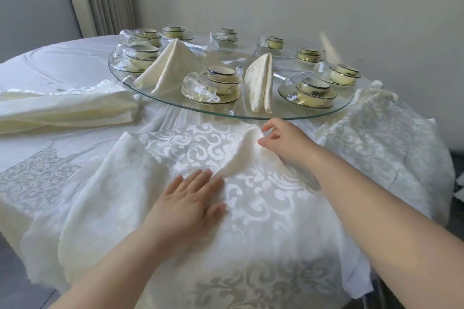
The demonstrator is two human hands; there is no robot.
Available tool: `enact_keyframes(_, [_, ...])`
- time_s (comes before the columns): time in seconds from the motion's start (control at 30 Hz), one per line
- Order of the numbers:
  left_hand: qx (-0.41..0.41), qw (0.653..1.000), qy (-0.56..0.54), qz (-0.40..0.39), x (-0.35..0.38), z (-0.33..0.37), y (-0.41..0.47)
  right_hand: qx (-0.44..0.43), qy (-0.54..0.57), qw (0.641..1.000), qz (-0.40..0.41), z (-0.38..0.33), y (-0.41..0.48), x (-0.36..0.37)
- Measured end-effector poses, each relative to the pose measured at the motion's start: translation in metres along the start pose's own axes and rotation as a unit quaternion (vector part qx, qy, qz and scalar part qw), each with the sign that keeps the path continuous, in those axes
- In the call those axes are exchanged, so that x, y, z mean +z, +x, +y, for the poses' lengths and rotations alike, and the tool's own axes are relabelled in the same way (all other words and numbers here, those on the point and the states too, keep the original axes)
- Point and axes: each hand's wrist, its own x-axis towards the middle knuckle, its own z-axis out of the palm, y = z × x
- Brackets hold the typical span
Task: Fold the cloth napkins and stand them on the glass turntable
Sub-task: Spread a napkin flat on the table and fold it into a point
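A cream damask napkin [263, 198] lies spread on the table in front of me. My left hand [190, 204] presses flat on it with straight fingers. My right hand [281, 140] pinches a raised fold of the same napkin near its far edge, lifting a ridge of cloth. Beyond it, the round glass turntable [200, 109] carries two folded napkins standing upright: a tent-shaped one [168, 65] at the left and a narrower one [261, 83] near the front edge.
Several wrapped sets of bowls, saucers and glass cups [216, 85] ring the turntable. A stack of folded cream napkins [65, 108] lies at the left, and more patterned cloths [371, 138] are heaped at the right. A wall stands close behind the table.
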Motion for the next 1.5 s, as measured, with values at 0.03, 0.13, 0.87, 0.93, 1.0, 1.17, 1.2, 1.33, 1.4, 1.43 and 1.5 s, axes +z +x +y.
enact_keyframes(0.03, [0.001,1.000,0.008,0.002,0.001,0.000,0.000,-0.005,0.005,1.000,0.010,0.004,-0.015,-0.006])
enact_keyframes(0.13, [-0.003,1.000,0.012,0.007,0.000,0.002,-0.002,-0.057,0.045,0.991,0.109,0.024,-0.069,-0.017])
enact_keyframes(0.87, [-0.026,0.999,-0.001,0.038,0.004,0.006,-0.002,0.158,0.285,0.874,0.361,0.128,-0.198,0.052])
enact_keyframes(0.93, [-0.028,0.999,-0.005,0.040,0.004,0.006,-0.002,0.197,0.313,0.851,0.373,0.141,-0.199,0.042])
enact_keyframes(1.0, [-0.029,0.999,-0.007,0.041,0.004,0.006,-0.003,0.221,0.324,0.830,0.396,0.153,-0.200,0.034])
enact_keyframes(1.17, [-0.027,0.998,-0.014,0.049,0.004,0.005,-0.003,0.234,0.324,0.795,0.457,0.170,-0.206,0.015])
enact_keyframes(1.2, [-0.027,0.998,-0.014,0.051,0.004,0.005,-0.003,0.231,0.307,0.787,0.483,0.173,-0.206,0.013])
enact_keyframes(1.33, [-0.029,0.998,-0.017,0.053,0.004,0.005,-0.002,0.077,0.185,0.813,0.547,0.141,-0.209,0.019])
enact_keyframes(1.4, [-0.029,0.998,-0.019,0.054,0.005,0.005,-0.002,0.026,0.163,0.874,0.458,0.122,-0.203,0.029])
enact_keyframes(1.43, [-0.031,0.998,-0.021,0.055,0.005,0.004,-0.002,0.037,0.155,0.902,0.401,0.116,-0.200,0.034])
enact_keyframes(1.5, [-0.033,0.998,-0.021,0.053,0.005,0.004,-0.002,0.083,0.163,0.929,0.322,0.111,-0.193,0.044])
